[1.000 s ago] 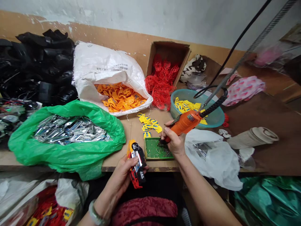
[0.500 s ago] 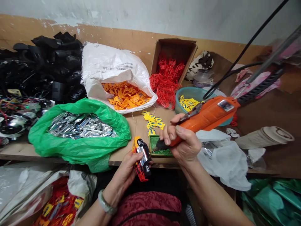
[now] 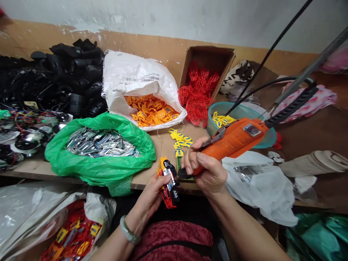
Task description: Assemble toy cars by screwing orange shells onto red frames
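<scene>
My left hand [image 3: 153, 192] grips a small assembled piece [image 3: 168, 183] of orange, black, silver and red parts, its thumb pressed on the silver part. My right hand [image 3: 208, 168] is wrapped around an orange electric screwdriver [image 3: 231, 139], which points left. The driver's black nose reaches the right side of the piece; where exactly the tip meets it is too small to tell. Behind my right hand, a green mesh tray [image 3: 178, 162] is mostly hidden. Several yellow pieces [image 3: 179, 140] lie on the bench just beyond the tray.
A green bag [image 3: 136, 145] of silver parts and a white sack [image 3: 141, 69] of orange parts stand left. Behind are a cardboard box [image 3: 231, 59] with red parts and a teal bowl [image 3: 266, 139]. A white plastic bag [image 3: 272, 192] lies right. Black cables run to the screwdriver.
The screwdriver has moved left relative to the piece, so its nose is now against the piece's side. My right hand covers more of the green tray. The whole view has shifted slightly.
</scene>
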### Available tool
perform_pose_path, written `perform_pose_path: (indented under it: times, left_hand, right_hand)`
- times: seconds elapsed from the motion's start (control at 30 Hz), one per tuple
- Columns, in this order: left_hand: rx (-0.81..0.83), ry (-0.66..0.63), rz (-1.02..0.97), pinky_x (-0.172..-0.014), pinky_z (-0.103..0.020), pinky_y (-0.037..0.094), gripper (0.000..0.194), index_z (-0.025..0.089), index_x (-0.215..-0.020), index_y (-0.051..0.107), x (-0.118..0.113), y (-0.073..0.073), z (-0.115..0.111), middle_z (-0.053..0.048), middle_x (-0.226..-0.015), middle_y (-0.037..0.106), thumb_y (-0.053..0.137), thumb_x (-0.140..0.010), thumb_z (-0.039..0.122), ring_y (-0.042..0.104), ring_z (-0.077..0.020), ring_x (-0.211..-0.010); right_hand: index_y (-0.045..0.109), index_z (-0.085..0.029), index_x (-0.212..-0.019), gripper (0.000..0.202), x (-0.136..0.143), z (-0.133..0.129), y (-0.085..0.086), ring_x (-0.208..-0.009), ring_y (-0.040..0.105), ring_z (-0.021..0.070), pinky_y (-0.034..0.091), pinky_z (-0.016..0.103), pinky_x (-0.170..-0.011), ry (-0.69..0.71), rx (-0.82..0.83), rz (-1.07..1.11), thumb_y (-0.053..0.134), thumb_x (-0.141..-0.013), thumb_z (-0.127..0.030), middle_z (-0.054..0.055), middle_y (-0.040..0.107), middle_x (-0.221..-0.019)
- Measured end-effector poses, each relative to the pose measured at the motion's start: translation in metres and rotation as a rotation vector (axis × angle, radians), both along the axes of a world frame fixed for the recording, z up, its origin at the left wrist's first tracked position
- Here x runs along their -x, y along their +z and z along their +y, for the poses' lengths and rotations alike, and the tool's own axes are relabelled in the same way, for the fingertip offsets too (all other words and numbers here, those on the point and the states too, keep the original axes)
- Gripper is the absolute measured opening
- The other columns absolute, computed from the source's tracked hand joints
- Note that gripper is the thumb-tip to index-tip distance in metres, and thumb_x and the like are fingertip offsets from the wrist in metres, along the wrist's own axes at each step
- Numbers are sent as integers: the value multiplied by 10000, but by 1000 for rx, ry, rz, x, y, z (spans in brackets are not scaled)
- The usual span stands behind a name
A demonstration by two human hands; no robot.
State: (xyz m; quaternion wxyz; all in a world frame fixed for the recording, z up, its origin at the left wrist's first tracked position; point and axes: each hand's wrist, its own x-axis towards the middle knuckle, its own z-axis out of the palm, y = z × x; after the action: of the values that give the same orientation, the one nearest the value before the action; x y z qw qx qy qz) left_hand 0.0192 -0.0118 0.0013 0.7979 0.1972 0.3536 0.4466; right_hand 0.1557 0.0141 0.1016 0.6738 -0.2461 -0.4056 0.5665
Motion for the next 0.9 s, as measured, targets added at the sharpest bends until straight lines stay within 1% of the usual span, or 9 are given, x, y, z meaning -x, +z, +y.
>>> perform_pose_path:
  times: [0.13,0.43,0.67,0.77,0.9]
  left_hand:
    - [-10,1,3,-613,-266,552,322,146,-884,670,0,0,0,-22,-744,665,866,-695,317,608,-133,-605]
    - [-29,13,21,-635,-283,552,336,140,-924,662,-1,1,-2,-34,-774,685,852,-712,318,630,-156,-645]
    - [-15,39,46,-627,-290,532,336,140,-911,667,-3,1,-2,-30,-761,689,855,-706,328,626,-164,-646]
    - [-9,51,51,-623,-272,509,358,128,-931,684,-3,2,-3,-36,-764,701,865,-693,326,621,-156,-642]
    - [-28,57,39,-618,-244,488,349,132,-947,688,-4,4,-4,-26,-767,699,860,-703,311,619,-140,-643]
  right_hand:
    - [566,-226,-855,138,0,-1,-3,-382,470,133,423,317,-495,23,-25,2,668,-768,-259,-88,504,-485]
    - [597,-220,-932,173,-4,-5,-5,-401,490,140,412,302,-475,73,-54,-45,690,-804,-290,-80,506,-510]
    - [588,-227,-896,125,-4,-6,-4,-412,467,128,412,281,-467,121,-50,-56,673,-817,-275,-81,490,-510]
    - [581,-224,-902,135,-4,-5,-4,-412,461,121,433,275,-475,170,-52,-76,673,-823,-283,-89,479,-507]
    - [570,-229,-896,134,-5,-3,-7,-417,468,109,463,274,-499,217,-77,-93,682,-836,-274,-83,510,-537]
